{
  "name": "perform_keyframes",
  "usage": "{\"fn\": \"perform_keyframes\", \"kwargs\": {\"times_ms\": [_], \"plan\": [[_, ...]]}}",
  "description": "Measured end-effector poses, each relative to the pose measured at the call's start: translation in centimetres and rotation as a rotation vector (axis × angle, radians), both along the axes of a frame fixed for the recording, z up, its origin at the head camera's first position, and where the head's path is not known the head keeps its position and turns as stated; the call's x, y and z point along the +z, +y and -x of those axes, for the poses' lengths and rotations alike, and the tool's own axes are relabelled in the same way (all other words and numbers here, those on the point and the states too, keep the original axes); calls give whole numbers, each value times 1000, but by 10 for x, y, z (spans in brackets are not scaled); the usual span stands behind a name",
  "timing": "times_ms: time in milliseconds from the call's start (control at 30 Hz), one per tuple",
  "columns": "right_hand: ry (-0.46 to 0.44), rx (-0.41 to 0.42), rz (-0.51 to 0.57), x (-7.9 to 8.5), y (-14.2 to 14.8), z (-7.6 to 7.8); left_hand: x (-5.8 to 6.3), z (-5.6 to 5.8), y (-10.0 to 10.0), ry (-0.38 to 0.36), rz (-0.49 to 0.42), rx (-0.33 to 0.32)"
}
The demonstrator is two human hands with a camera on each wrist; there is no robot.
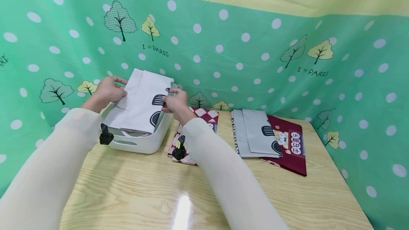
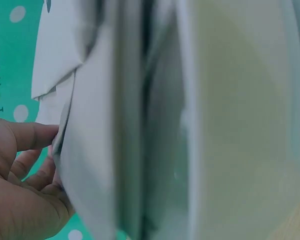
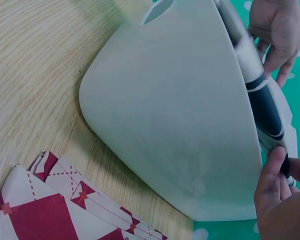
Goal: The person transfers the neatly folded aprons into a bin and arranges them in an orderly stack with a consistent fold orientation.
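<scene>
Cloth (image 1: 140, 98) partly in bin (image 1: 148, 144), finger-pinched by left hand (image 1: 110, 89), right hand (image 1: 178, 104).
Looked liable to snag or unfold from uneven pushing.

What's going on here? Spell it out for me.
A person's left hand and right hand grip opposite edges of a folded white cloth, which sits partly inside a white bin. Right of the bin, a red-and-white checked cloth lies on the table; farther right, another folded cloth overlaps a dark red one.
</scene>
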State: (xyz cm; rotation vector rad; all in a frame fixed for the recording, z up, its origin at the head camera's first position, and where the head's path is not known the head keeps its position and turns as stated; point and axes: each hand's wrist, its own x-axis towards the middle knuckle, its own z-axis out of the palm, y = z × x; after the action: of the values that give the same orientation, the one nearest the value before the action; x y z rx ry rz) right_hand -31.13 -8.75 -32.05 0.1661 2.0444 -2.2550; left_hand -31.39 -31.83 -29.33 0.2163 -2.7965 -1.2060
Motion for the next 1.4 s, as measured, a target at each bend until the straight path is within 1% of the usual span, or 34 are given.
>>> {"fn": "perform_keyframes", "kwargs": {"times_ms": [200,267,333,467,500,567,600,733,800,867,1000,1133,1267,1400], "plan": [[4,16,-21,3,-1,-2,0,1,-1,-10,15,18],[10,15,-44,5,-1,-3,0,2,-2,-14,16,18],[42,21,-155,6,-1,-2,1,1,-2,-20,24,11],[190,49,-554,6,2,-1,0,-2,-4,-5,39,23],[227,54,-636,5,3,-1,-1,-2,-5,1,45,29],[276,71,-707,5,4,-3,-2,-3,-6,16,47,42],[282,80,-703,4,5,-4,-3,-4,-6,20,46,42],[293,103,-605,2,7,-5,-3,-5,-3,41,56,25],[308,114,-565,2,8,-4,-2,-4,-1,46,59,19],[335,134,-547,1,10,-4,-3,-5,0,47,60,16],[385,173,-563,2,12,-5,-3,-6,4,49,62,11],[400,188,-577,4,15,-7,-3,-7,9,61,78,7],[414,176,-590,5,21,-7,-3,-7,15,81,79,-10],[432,148,-600,7,31,-5,-2,-8,23,76,64,-35]]}}
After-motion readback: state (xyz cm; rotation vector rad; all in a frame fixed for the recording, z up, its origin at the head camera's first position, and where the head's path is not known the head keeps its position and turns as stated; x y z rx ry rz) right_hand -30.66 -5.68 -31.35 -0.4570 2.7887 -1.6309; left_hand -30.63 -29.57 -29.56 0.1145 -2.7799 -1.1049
